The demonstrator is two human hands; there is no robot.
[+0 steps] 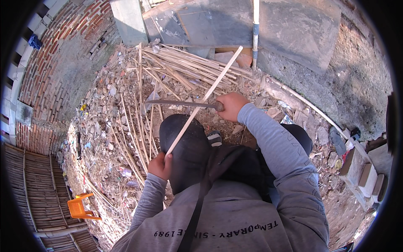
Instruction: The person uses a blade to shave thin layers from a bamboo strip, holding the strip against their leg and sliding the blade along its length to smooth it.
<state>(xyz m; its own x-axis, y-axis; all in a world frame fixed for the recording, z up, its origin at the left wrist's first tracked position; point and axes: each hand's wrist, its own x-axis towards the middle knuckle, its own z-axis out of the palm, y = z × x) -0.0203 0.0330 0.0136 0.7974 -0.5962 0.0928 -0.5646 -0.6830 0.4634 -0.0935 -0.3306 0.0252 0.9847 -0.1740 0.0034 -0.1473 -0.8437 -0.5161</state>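
A long pale bamboo strip [183, 129] slants from my left side up to the far right, over my dark-trousered knee. My left hand [160, 166] is closed round its near end. In my right hand [233, 106] is the handle of a machete [180, 103], its long dark blade pointing left. The blade lies across the strip about midway along; whether its edge bites into the strip I cannot tell. The fingers of my right hand are wrapped round the handle.
Several split bamboo strips [184, 67] lie piled ahead by a grey panel [294, 29]. More strips [133, 126] lie left of my knee on rubble-strewn ground. A pale pole [255, 38] stands ahead. An orange plastic chair [79, 207] is at the left, wooden blocks [363, 178] at the right.
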